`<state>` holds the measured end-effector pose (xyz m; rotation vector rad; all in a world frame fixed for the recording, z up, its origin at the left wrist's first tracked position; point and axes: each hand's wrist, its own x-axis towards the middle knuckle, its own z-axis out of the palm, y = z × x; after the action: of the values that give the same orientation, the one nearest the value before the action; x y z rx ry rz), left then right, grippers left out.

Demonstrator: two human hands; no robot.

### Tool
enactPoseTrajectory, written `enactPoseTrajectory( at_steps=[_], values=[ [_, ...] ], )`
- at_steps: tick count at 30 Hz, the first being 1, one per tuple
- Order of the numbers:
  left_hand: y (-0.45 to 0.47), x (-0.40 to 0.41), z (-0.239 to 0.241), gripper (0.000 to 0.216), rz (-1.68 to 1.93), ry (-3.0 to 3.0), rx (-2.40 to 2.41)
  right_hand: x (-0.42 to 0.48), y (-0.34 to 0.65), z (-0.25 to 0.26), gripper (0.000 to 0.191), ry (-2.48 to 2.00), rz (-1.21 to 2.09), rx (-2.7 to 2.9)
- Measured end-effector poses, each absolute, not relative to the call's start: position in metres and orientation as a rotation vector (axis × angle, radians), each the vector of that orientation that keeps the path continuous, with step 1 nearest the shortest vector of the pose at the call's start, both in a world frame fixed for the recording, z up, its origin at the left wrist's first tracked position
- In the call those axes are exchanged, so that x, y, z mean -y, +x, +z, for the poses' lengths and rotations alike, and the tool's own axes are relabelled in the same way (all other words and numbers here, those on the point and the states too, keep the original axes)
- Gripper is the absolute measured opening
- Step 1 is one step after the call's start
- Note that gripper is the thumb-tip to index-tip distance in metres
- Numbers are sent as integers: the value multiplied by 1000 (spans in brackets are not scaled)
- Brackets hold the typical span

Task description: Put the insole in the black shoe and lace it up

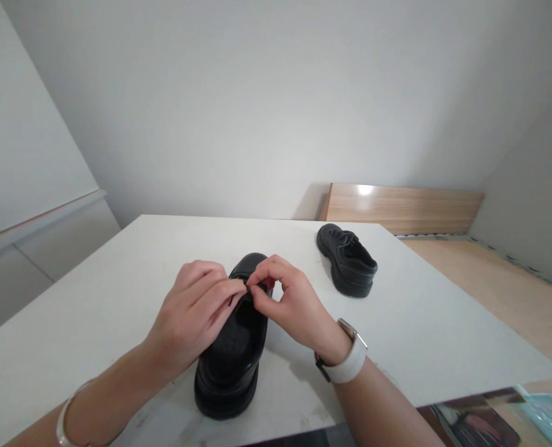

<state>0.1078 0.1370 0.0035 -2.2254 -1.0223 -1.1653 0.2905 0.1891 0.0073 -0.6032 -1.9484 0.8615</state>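
Observation:
A black leather shoe (226,391) stands on the white table with its heel toward me and its toe pointing away. Over its lacing, my left hand (196,310) is closed in a pinch on the black shoelace, and a short dark end shows below the fingers. My right hand (292,301) pinches the lace too, thumb and forefinger meeting close to the left fingertips. Fingers cover most of the lacing. Farther back on the right, a second black shoe (348,261) rests with its lace tied in a bow.
The white table (117,292) reaches to a grey wall. Behind it on the right is a wooden board (403,208). A printed picture (478,419) and a pale blue plastic packet (548,413) lie at the lower right corner.

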Motion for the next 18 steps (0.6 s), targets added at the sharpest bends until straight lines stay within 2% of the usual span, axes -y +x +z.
enactPoseTrajectory(
  at_steps=[7,13,18],
  values=[
    [99,-124,2,4,-1423,-2306,1413,-187,289,5,18,-724,718,2001],
    [94,-125,-2,9,-1459,-2291,1690,-180,296,10,18,-727,654,2006],
    [79,-98,-14,25,-1353,-2152,1849,-142,298,0,10,-529,501,2141]
  ],
)
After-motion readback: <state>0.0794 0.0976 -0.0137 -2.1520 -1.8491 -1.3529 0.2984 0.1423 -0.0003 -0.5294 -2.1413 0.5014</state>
